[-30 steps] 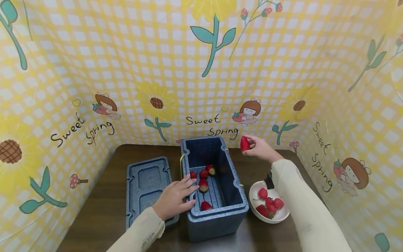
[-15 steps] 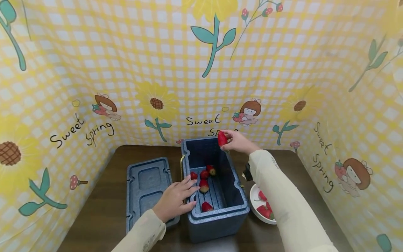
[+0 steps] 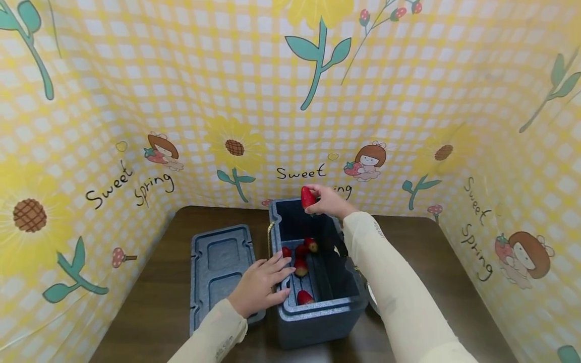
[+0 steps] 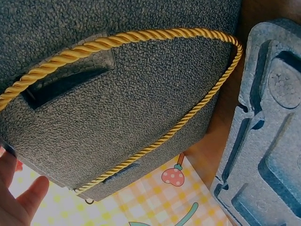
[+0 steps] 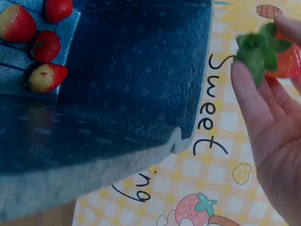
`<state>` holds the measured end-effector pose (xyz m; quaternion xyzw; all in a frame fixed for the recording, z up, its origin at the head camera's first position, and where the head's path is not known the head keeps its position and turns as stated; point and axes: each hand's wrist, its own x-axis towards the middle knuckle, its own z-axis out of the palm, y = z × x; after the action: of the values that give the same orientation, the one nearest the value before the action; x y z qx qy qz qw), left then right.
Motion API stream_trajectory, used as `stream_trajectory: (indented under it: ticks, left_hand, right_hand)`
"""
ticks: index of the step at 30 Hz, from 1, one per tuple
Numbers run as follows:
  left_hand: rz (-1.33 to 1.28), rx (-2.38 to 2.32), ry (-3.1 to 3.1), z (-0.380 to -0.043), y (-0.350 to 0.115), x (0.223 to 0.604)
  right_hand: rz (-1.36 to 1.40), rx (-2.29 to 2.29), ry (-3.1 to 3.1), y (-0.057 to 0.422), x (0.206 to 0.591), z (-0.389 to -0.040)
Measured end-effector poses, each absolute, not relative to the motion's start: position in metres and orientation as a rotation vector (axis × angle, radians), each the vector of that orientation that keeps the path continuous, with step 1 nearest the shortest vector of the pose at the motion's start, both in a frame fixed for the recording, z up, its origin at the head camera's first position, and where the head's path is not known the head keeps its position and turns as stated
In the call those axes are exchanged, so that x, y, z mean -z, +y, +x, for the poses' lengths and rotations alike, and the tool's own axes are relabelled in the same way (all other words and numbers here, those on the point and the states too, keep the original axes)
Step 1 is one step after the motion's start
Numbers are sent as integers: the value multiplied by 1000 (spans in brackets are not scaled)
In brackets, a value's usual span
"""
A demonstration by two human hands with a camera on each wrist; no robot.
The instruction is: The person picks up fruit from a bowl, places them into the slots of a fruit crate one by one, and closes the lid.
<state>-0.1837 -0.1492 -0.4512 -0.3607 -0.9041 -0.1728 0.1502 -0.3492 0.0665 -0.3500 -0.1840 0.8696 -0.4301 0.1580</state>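
Observation:
My right hand (image 3: 331,200) pinches a red strawberry (image 3: 307,196) between thumb and fingers, above the far end of a deep blue-grey foam box (image 3: 324,306). Green leaves (image 5: 263,49) of that strawberry show in the right wrist view, pointing toward the box. Several strawberries lie on the box's ribbed floor: a group around a pale-tipped strawberry (image 3: 300,267), and a single strawberry (image 3: 304,297) near the front wall. With fingers extended, my left hand (image 3: 260,282) rests on the box's left rim. Its fingertips (image 4: 37,190) appear at the box's edge in the left wrist view.
The box's foam lid (image 3: 224,264) lies on the dark wooden table (image 3: 150,307) to the left. A yellow twisted rope (image 4: 164,136) runs along the box's side. A white bowl (image 3: 373,301) stands right of the box, mostly behind my right sleeve. Checked cloth (image 3: 254,91) surrounds the table.
My right hand has carried the strawberry leftward, from right of the box to over its far end. The right forearm now covers most of the bowl. My left hand stays on the rim.

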Motion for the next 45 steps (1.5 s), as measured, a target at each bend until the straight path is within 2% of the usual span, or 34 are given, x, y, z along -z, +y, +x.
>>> stream_trajectory:
  ticks: [14, 39, 45]
  left_hand:
    - [-1044, 428, -2669, -183, -149, 442]
    - [-1092, 167, -2652, -176, -148, 436]
    - [-1066, 158, -2623, -174, -149, 438]
  right_hand:
    - [-522, 1157, 2438, 51, 368, -349]
    - [-422, 897, 2749, 43, 418, -348]
    - [-492, 917, 2753, 37, 432, -350]
